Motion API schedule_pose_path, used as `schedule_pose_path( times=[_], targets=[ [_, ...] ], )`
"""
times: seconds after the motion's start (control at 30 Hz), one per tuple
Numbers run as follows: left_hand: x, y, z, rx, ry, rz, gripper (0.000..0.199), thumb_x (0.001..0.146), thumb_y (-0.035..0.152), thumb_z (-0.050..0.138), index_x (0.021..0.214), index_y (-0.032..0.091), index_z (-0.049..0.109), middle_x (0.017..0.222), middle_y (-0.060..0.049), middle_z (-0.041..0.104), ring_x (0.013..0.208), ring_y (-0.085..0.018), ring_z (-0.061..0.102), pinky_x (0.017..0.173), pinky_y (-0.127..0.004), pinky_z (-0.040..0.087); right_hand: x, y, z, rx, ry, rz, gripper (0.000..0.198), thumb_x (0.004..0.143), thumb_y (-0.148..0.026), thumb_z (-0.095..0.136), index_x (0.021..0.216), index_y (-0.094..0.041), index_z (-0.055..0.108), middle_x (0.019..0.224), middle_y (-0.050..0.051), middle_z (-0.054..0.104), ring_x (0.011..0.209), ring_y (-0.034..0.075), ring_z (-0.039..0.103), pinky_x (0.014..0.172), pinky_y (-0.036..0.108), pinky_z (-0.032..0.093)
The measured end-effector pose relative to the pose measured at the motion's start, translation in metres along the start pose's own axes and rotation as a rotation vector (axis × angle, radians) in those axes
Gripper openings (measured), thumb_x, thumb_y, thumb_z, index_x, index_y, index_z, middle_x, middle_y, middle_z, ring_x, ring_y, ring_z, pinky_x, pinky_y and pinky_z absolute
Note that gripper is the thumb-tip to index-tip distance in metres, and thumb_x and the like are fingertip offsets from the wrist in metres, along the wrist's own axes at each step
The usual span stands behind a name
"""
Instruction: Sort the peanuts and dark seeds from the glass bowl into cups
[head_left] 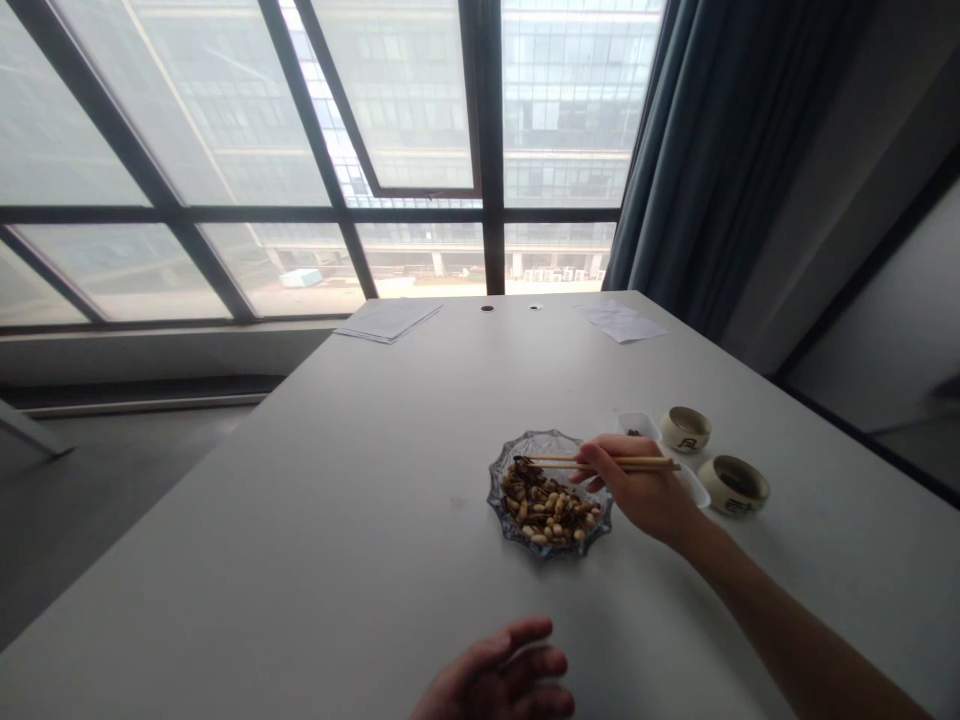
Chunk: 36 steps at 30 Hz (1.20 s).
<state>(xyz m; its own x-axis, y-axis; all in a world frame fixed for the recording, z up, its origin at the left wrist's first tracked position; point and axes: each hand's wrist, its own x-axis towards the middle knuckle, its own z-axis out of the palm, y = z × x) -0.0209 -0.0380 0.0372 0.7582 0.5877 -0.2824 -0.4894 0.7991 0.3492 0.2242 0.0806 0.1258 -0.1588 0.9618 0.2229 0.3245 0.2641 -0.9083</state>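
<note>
Head view, the only one: pale bench, window beyond its far edge, curtain far right. Glass bowl right of the middle, on the near half, holding a mixed heap: pale nuts, mostly near, and dark bits among them. Right hand comes in from the near right, over the bowl's right side; its grip is closed on the chopsticks, which lie nearly level and point left. Tips at a dark piece on the bowl's far left; whether they pinch it or only touch it, cannot tell. Left hand at the near edge of view, fingers loosely curled and parted, nothing held, well short of the bowl. Right of the bowl: a white far tub with a few dark specks inside, and a near tub mostly behind the right hand, contents unseen. Two cups beside them, far cup and near cup; contents unclear. Papers far left, more sheets far right. Progress, as judged: early in the picking; little shows in the far tub, most remains mixed in the bowl.
</note>
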Motion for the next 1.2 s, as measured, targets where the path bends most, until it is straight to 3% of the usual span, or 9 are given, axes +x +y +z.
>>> schedule_pose_path(
  times=[0.2, 0.37, 0.5, 0.7, 0.83, 0.97, 1.1, 1.2],
  targets=[
    [-0.001, -0.001, 0.001, 0.008, -0.001, 0.008, 0.035, 0.081, 0.033, 0.067, 0.113, 0.020, 0.074, 0.107, -0.002, 0.080, 0.101, -0.021, 0.070, 0.099, -0.034, 0.040, 0.001, 0.001, -0.004, 0.066, 0.167, 0.014, 0.043, 0.091, -0.057, 0.061, 0.083, -0.018, 0.076, 0.073, 0.009, 0.078, 0.064, 0.024, 0.076, 0.060, 0.033, 0.063],
    [0.000, -0.001, -0.001, 0.000, -0.004, 0.008, 0.036, 0.081, 0.033, 0.068, 0.115, 0.020, 0.073, 0.110, -0.003, 0.079, 0.103, -0.022, 0.070, 0.101, -0.035, 0.039, -0.002, -0.030, -0.040, -0.029, 0.371, 0.025, 0.044, 0.087, -0.058, 0.066, 0.082, -0.016, 0.076, 0.071, 0.009, 0.077, 0.062, 0.023, 0.076, 0.060, 0.032, 0.064],
    [0.000, 0.000, -0.002, 0.006, -0.003, 0.005, 0.036, 0.080, 0.033, 0.069, 0.114, 0.020, 0.073, 0.109, -0.003, 0.079, 0.103, -0.022, 0.070, 0.100, -0.035, 0.040, -0.005, -0.046, -0.070, -0.203, 0.561, 0.075, 0.042, 0.089, -0.058, 0.063, 0.080, -0.018, 0.074, 0.066, 0.007, 0.076, 0.059, 0.022, 0.075, 0.056, 0.030, 0.062],
    [-0.001, 0.002, 0.002, 0.019, 0.022, 0.005, 0.036, 0.079, 0.034, 0.071, 0.112, 0.020, 0.074, 0.108, -0.003, 0.080, 0.102, -0.023, 0.070, 0.100, -0.035, 0.039, -0.003, -0.041, -0.080, -0.495, 0.613, 0.025, 0.041, 0.094, -0.055, 0.056, 0.074, -0.022, 0.071, 0.061, 0.005, 0.074, 0.059, 0.023, 0.074, 0.060, 0.033, 0.060],
    [-0.001, 0.001, 0.003, 0.017, 0.032, 0.011, 0.036, 0.080, 0.033, 0.070, 0.113, 0.020, 0.074, 0.107, -0.003, 0.080, 0.102, -0.023, 0.070, 0.101, -0.035, 0.039, -0.002, -0.040, -0.078, -0.492, 0.616, 0.002, 0.042, 0.095, -0.055, 0.056, 0.073, -0.022, 0.071, 0.061, 0.004, 0.073, 0.059, 0.022, 0.074, 0.062, 0.033, 0.059],
    [-0.001, 0.001, 0.002, 0.009, 0.023, 0.012, 0.036, 0.081, 0.033, 0.068, 0.113, 0.020, 0.074, 0.108, -0.003, 0.080, 0.103, -0.022, 0.070, 0.101, -0.035, 0.039, -0.003, -0.038, -0.069, -0.315, 0.549, -0.008, 0.040, 0.091, -0.056, 0.061, 0.080, -0.020, 0.073, 0.066, 0.006, 0.075, 0.059, 0.022, 0.074, 0.057, 0.031, 0.059],
    [-0.001, 0.000, -0.002, 0.015, -0.002, 0.004, 0.038, 0.081, 0.033, 0.068, 0.116, 0.020, 0.073, 0.111, -0.004, 0.079, 0.104, -0.023, 0.070, 0.103, -0.037, 0.038, -0.004, -0.036, -0.048, -0.121, 0.274, -0.029, 0.038, 0.092, -0.054, 0.063, 0.085, -0.018, 0.075, 0.075, 0.006, 0.077, 0.066, 0.021, 0.074, 0.060, 0.029, 0.060],
    [-0.001, 0.000, -0.002, 0.008, -0.003, 0.006, 0.037, 0.081, 0.033, 0.067, 0.116, 0.020, 0.073, 0.110, -0.003, 0.079, 0.104, -0.023, 0.070, 0.102, -0.036, 0.038, -0.006, -0.033, -0.031, -0.143, 0.063, -0.100, 0.035, 0.095, -0.048, 0.060, 0.082, -0.019, 0.075, 0.079, 0.005, 0.077, 0.070, 0.018, 0.073, 0.063, 0.027, 0.057]
  ],
)
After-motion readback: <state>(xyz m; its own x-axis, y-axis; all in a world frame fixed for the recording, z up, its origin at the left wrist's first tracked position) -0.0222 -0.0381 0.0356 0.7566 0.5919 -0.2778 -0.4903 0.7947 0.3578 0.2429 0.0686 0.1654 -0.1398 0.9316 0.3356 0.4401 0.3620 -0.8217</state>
